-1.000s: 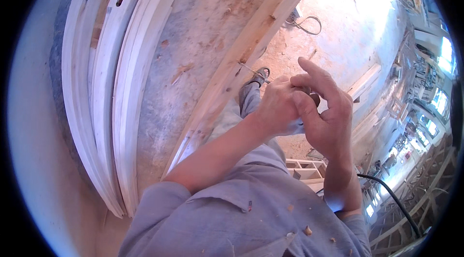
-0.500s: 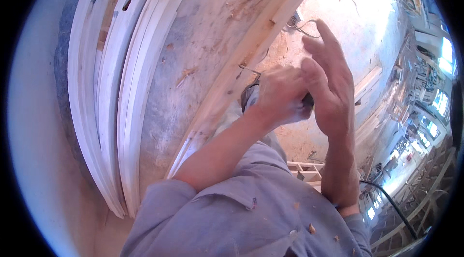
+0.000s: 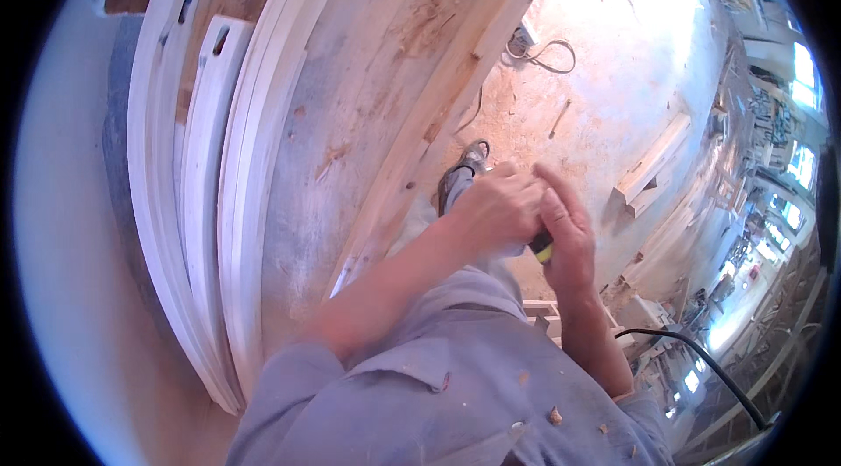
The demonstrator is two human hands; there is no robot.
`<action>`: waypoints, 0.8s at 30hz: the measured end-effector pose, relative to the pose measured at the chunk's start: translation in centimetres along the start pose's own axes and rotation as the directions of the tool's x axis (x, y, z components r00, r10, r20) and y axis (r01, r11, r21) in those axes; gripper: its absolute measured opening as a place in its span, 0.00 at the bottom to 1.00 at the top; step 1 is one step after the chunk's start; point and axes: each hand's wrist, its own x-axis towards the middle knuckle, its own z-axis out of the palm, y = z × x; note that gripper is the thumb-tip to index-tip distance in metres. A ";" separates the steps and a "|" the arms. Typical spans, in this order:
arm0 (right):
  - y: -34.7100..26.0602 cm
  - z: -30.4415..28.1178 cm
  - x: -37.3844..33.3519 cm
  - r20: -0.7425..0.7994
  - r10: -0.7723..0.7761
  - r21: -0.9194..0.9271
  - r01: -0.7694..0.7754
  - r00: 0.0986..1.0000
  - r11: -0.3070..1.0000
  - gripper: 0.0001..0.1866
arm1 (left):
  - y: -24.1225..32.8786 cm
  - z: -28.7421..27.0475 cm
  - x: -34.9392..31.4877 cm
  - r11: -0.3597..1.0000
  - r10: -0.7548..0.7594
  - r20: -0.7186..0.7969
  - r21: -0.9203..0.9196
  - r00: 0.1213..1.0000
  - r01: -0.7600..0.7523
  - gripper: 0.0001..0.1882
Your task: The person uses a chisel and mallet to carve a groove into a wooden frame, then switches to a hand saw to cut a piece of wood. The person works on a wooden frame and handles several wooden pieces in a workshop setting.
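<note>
While both hands meet just off the workbench's (image 3: 368, 116) front edge, the left hand (image 3: 498, 212) is curled shut over a small yellow-and-black tool (image 3: 542, 246), and the right hand (image 3: 568, 234) pinches its end, fingers bent.

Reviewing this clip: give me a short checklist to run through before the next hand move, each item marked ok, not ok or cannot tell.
1. Both hands in view: left hand and right hand meet in front of the body: ok.
2. Grip on the small yellow-and-black object between them: cannot tell.
3. What that object is: cannot tell.
4. Hands off the workbench edge: ok.
5. White curved strips lying undisturbed on the bench: ok.
6. Black cable away from the hands: ok.
</note>
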 end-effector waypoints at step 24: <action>8.3 -2.8 1.8 0.131 -0.170 -0.219 0.195 0.977 0.956 0.20 | -7.5 -5.2 -6.2 0.635 -0.650 0.201 0.674 0.733 0.378 0.10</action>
